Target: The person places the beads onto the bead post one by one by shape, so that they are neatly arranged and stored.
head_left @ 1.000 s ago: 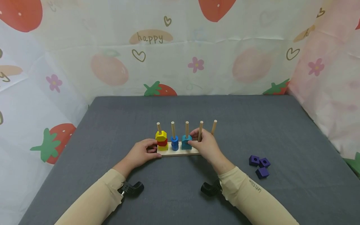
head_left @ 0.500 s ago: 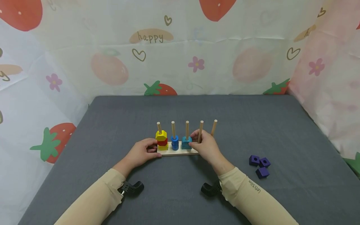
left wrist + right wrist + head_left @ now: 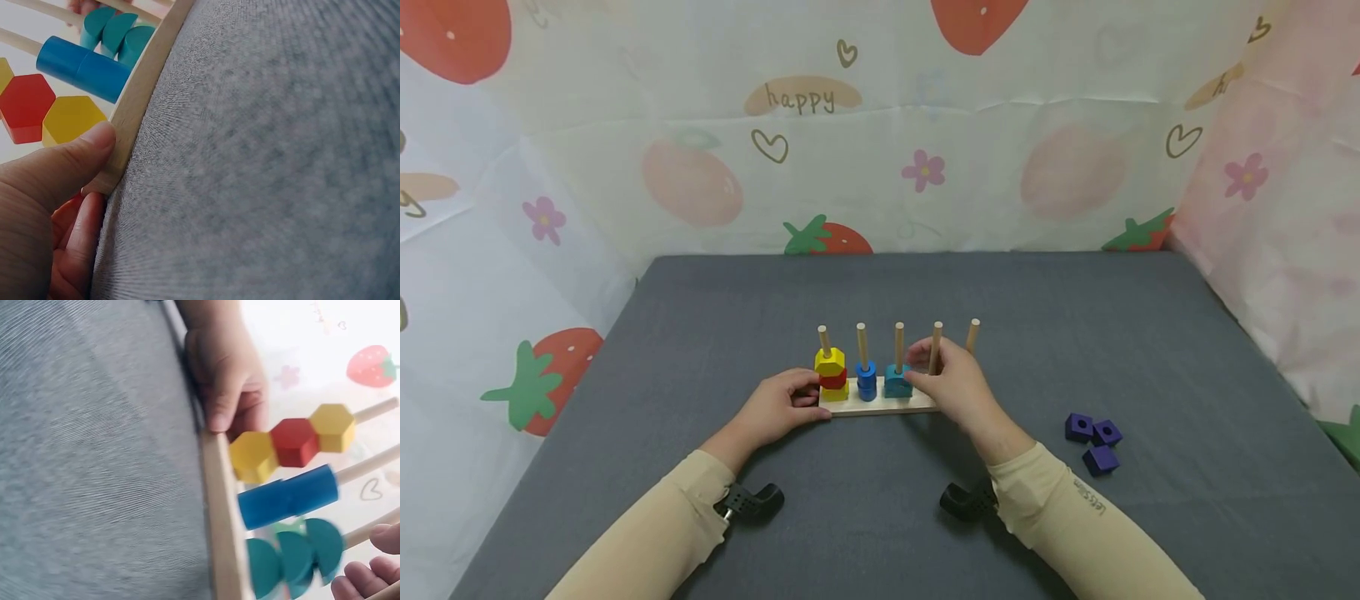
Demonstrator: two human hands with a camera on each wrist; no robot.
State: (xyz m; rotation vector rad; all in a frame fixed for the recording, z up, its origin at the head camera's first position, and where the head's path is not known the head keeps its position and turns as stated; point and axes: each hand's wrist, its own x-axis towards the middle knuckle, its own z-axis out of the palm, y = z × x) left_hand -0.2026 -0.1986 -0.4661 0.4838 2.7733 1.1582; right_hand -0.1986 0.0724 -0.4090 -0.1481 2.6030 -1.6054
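My left hand [image 3: 784, 407] grips the left end of a wooden peg board [image 3: 880, 407], thumb on its front edge and fingers behind. On the leftmost peg sit yellow, red and yellow hexagonal blocks [image 3: 294, 442]. Blue cylinder blocks [image 3: 83, 67] are stacked on the second peg. The third peg bears teal half-round blocks [image 3: 294, 556], turned at differing angles. My right hand [image 3: 961, 385] hovers just right of the teal stack, thumb and fingers spread. In the right wrist view its fingertips [image 3: 367, 576] stand apart from the blocks. The two right pegs carry no blocks.
Three dark purple cube blocks [image 3: 1101, 460] with holes lie on the grey cloth [image 3: 1187, 517] to the right. A printed curtain [image 3: 880, 183] hangs behind the table and along both sides. Black wrist mounts [image 3: 752, 503] stick out under the sleeves.
My right hand lets go of the top teal block and draws slightly away to the right. My left hand stays in place on the peg board.
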